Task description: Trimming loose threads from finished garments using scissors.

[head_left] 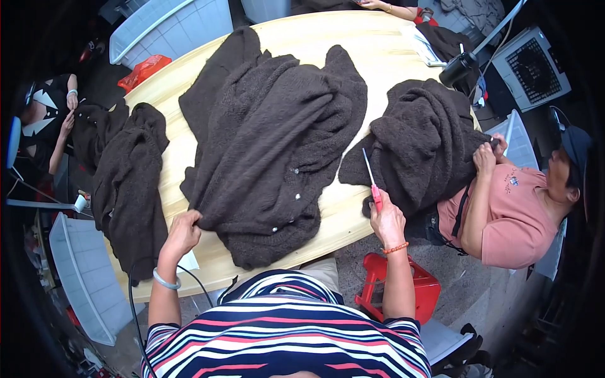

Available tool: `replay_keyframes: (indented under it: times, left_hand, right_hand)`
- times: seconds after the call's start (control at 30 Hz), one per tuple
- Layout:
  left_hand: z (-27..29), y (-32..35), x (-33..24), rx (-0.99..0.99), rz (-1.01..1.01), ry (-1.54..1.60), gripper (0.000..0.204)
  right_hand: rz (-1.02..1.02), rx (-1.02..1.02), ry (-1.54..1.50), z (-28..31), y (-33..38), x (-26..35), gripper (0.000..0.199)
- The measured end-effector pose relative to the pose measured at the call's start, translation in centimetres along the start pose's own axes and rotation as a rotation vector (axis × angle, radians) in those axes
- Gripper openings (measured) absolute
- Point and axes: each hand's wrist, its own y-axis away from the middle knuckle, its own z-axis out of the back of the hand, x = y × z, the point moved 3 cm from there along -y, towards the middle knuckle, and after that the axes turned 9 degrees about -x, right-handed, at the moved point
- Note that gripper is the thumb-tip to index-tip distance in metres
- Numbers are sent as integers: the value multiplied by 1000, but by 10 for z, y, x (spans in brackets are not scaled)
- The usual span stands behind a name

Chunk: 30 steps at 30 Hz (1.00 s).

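A dark brown knitted cardigan lies bunched up on the pale wooden table in front of me, with a few light buttons showing near its lower right edge. At its lower left edge, my left hand has its fingers closed on the fabric. My right hand is to the right of the cardigan, near the table's front edge. It grips a slim tool with a pink-red handle and a long, narrow metal end that points away from me; its exact kind is unclear. That tool is held apart from my cardigan.
Similar dark garments lie at left and right. A person in pink handles the right one; another person's hands hold dark fabric at left. A red stool, pale bins and a black cable are nearby.
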Motion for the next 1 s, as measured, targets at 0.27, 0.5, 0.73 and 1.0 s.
replay_keyframes:
  times: [0.27, 0.5, 0.73, 1.0]
  left_hand:
    - [19, -54, -115, -441, -141, 33, 72]
    - [-82, -192, -170, -334, -141, -204, 58]
    - [-19, -242, 18, -812, 252, 615, 25]
    - [-4, -150, -82, -761, -155, 443, 35]
  right_hand:
    - [71, 13, 27, -6, 24, 10, 39]
    - [102, 83, 23, -8, 43, 18, 40]
    - [60, 17, -7, -6, 51, -13, 39]
    - [144, 111, 0, -17, 43, 3, 40]
